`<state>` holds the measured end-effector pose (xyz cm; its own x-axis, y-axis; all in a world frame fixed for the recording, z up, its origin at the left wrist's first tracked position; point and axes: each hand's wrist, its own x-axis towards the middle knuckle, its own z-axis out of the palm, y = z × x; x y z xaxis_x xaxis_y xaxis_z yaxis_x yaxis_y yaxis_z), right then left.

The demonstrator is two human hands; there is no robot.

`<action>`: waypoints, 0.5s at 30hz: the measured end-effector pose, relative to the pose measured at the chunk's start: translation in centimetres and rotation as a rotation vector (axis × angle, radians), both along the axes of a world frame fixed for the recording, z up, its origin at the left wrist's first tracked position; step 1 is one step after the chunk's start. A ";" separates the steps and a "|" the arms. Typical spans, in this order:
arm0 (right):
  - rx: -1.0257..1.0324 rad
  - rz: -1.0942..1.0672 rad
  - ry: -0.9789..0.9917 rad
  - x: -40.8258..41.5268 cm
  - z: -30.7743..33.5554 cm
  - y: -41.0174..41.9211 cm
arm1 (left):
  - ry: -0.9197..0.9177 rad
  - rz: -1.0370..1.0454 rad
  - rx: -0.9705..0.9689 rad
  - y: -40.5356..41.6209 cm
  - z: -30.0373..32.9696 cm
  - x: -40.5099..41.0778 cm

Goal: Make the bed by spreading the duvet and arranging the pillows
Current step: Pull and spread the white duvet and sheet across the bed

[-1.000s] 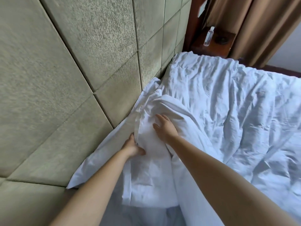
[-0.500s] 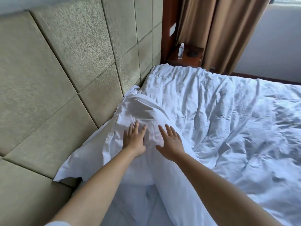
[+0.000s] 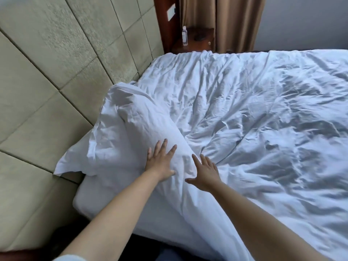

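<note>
White cotton duvet (image 3: 254,129): spread over most of the bed, from my hands out toward 1 and 3 o'clock; heavily creased, with its near corner draped off the mattress edge at 5 o'clock.
Pillow (image 3: 131,132): white, propped aslant against the headboard at 10 o'clock from my hands, its loose case flap hanging toward 9 o'clock; the duvet's top edge lies against its right side.
My left hand (image 3: 160,162): fingers straight and spread, palm pressed flat on the pillow's lower end; it pinches nothing.
My right hand (image 3: 204,173): fingers spread and flat where pillow and duvet meet, just beside the left hand; it holds nothing.
Change, one second: both hands then gripped folds of the pillowcase; now they lie flat on top of it, so I judge the pillow set in place and the work turned to smoothing.
Change, half second: my hands have slid down from the pillow's middle toward its near end, and my view has lifted to show more of the bed.
Meaning for task: one pillow looks arranged; the duvet is laid out but not yet smooth.
Headboard (image 3: 56,81): padded olive panels, 9 to 12 o'clock.
Nightstand (image 3: 199,40): dark wood at 12 o'clock, carrying a clear bottle (image 3: 184,35).
Curtain (image 3: 222,19): brown, behind the nightstand.
</note>
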<state>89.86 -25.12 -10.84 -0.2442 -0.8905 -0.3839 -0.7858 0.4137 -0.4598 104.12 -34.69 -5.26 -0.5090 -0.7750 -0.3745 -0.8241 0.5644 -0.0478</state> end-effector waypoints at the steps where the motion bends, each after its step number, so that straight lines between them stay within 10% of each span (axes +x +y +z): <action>1: 0.041 -0.012 -0.020 -0.4 -0.9 1.6 | -0.018 -0.025 0.025 1.3 -0.6 -0.6; 15: 0.310 -0.220 -0.251 -2.8 -10.7 10.2 | -0.243 -0.408 0.198 5.9 -10.4 -7.9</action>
<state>87.10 -14.97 -21.50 -0.2804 -0.6614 -0.6957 -0.5439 0.7066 -0.4526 96.21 -28.80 -15.68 -0.6351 -0.4334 -0.6393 -0.5133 0.8554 -0.0700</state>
